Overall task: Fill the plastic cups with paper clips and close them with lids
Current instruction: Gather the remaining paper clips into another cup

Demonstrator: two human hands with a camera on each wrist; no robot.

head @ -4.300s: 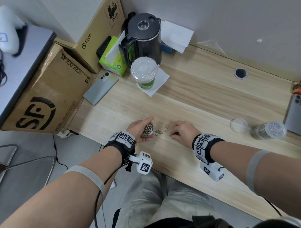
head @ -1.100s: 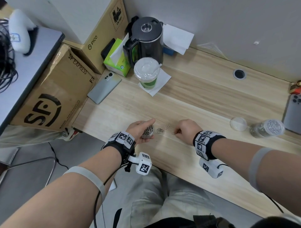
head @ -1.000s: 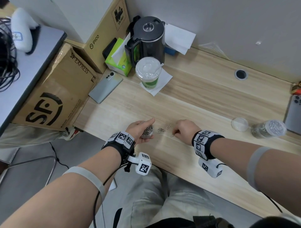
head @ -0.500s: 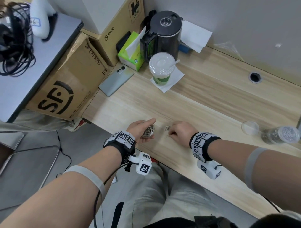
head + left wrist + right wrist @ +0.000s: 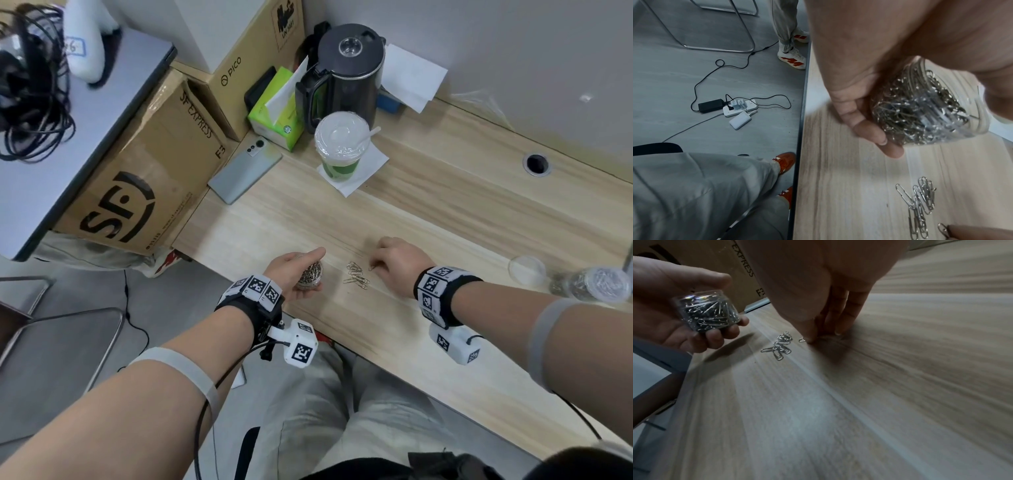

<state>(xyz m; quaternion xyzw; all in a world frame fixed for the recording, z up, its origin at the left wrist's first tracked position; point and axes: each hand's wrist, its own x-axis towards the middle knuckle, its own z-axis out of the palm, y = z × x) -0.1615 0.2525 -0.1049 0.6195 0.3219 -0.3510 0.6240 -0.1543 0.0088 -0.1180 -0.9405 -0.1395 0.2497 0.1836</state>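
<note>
Wooden table [image 5: 428, 192]: left hand [image 5: 294, 270] grips clear plastic cup [image 5: 309, 275] full of paper clips, tilted, above the near edge; right hand [image 5: 399, 263], fingers [image 5: 838, 321] curled, fingertips pressing one clip [image 5: 802, 340] beside loose clips [image 5: 356, 279].

Left hand [image 5: 297, 271] curled; right hand [image 5: 397, 263] fingers [image 5: 840, 319] downturned.

Silver paper clips [image 5: 356, 278] lie on pale wood-grain desk [image 5: 445, 212]; green drink cup [image 5: 340, 150], black kettle [image 5: 346, 72].
</note>
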